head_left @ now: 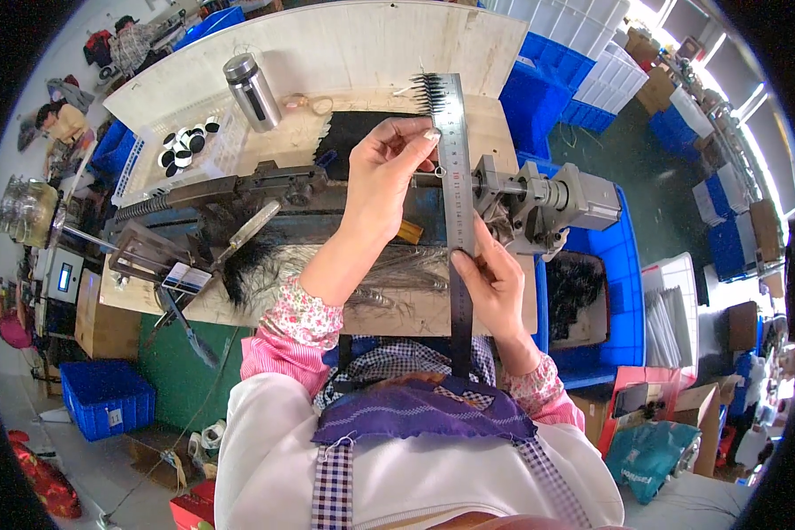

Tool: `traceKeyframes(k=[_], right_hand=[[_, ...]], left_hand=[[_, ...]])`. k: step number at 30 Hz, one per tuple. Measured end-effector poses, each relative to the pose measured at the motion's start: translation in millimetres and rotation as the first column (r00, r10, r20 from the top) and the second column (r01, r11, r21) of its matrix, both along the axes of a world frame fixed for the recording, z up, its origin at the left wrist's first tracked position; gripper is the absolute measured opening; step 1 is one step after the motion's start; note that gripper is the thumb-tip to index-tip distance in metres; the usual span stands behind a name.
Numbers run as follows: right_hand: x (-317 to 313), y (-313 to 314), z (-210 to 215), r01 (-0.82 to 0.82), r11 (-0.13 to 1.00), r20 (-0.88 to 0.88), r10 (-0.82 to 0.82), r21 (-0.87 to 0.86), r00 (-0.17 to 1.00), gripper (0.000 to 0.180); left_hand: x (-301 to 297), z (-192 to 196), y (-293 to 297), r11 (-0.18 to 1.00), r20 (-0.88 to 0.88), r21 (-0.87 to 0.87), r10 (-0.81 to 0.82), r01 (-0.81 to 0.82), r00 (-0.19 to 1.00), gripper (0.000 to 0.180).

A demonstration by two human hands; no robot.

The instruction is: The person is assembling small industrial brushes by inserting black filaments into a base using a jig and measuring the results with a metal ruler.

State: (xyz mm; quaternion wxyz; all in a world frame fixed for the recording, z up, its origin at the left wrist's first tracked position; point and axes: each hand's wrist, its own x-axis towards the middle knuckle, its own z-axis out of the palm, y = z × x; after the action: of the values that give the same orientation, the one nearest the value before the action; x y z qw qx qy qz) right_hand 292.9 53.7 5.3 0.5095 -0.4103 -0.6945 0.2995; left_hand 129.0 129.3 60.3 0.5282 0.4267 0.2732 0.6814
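Observation:
My right hand (495,287) grips the lower part of a long steel ruler (456,190) between thumb and fingers. The ruler stands nearly lengthwise in front of me, over the workbench. Closed in a pinch, my left hand (389,172) is at the ruler's upper left edge. A strip with dark, spiky fringe (428,94) runs from its fingertips along that edge to the ruler's top end. My fingers hide the strip's lower part. Beneath my hands lies a bench machine with a dark metal bed (327,212) and a grey motor (585,198) at its right end.
A white basket (225,150) of small black-and-white rolls and a steel flask (253,94) stand at the back left. Loose dark fibres (314,269) lie along the bench's near side. A blue crate (623,300) stands right of it. Other people work at the far left.

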Motion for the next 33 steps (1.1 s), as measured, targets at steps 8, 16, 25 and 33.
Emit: traceKeyframes(k=[8, 16, 25, 33], right_hand=[[-1.0, 1.7, 1.2, -0.008, 1.000, 0.002, 0.008, 0.020, 1.000, 0.048], [1.1, 3.2, 0.0, -0.022, 0.999, -0.051, 0.023, 0.025, 0.998, 0.050], [4.5, -0.5, 5.5, -0.065, 0.997, -0.050, 0.068, 0.046, 0.996, 0.050], [5.6, -0.7, 0.4, -0.060, 0.998, -0.062, 0.060, -0.002, 0.996, 0.050]], left_hand=[[-1.5, -0.8, 1.2, 1.000, 0.018, -0.011, 0.010, -0.009, 1.000, 0.017], [-1.2, 2.6, -7.5, 0.998, 0.042, 0.027, -0.049, 0.048, 0.998, 0.016], [-2.9, 6.1, -18.3, 0.993, 0.060, 0.047, -0.111, 0.109, 0.992, 0.018], [-1.8, 7.2, -17.4, 0.992, 0.057, 0.041, -0.121, 0.119, 0.991, 0.019]])
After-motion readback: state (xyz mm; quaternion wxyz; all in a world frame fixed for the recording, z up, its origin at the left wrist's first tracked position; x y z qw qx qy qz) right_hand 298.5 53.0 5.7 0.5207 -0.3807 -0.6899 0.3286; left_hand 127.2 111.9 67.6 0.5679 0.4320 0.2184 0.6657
